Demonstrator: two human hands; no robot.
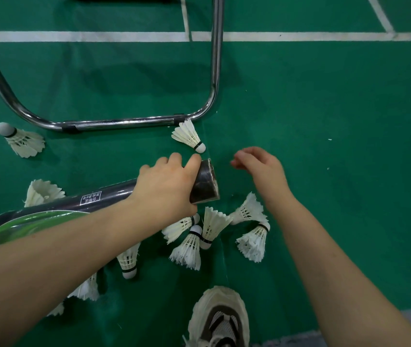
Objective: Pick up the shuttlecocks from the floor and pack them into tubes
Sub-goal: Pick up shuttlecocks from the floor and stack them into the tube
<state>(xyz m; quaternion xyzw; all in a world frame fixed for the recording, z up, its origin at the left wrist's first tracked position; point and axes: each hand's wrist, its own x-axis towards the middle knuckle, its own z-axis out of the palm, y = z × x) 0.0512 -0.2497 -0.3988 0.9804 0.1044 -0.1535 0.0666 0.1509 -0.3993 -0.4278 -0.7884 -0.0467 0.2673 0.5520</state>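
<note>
Your left hand has its grip clamped round the dark tube, fingers curled over the top just behind the open mouth. The tube lies nearly level above the green floor, its mouth pointing away from your left arm and its green-printed end back beside your left forearm. Your right hand hovers just past the tube's mouth, apart from it. Its grip is loose, the fingers lightly bent with nothing seen in them, though the fingertips are blurred. Just beyond the mouth, one shuttlecock lies on the floor with its cork toward the tube and its feathers by the corner of a chrome tube frame. On your side of the mouth lies a cluster: a feather skirt close under the mouth, one near your right wrist, one just nearer to you than that, one with its cork toward the tube, and one partly hidden by your left wrist. Another shuttlecock shows cork-down under your left forearm. One more peeks out from behind the tube's printed end, and a lone one lies well beyond that end. A pale shoe stands on the floor nearer to you than the cluster.
</note>
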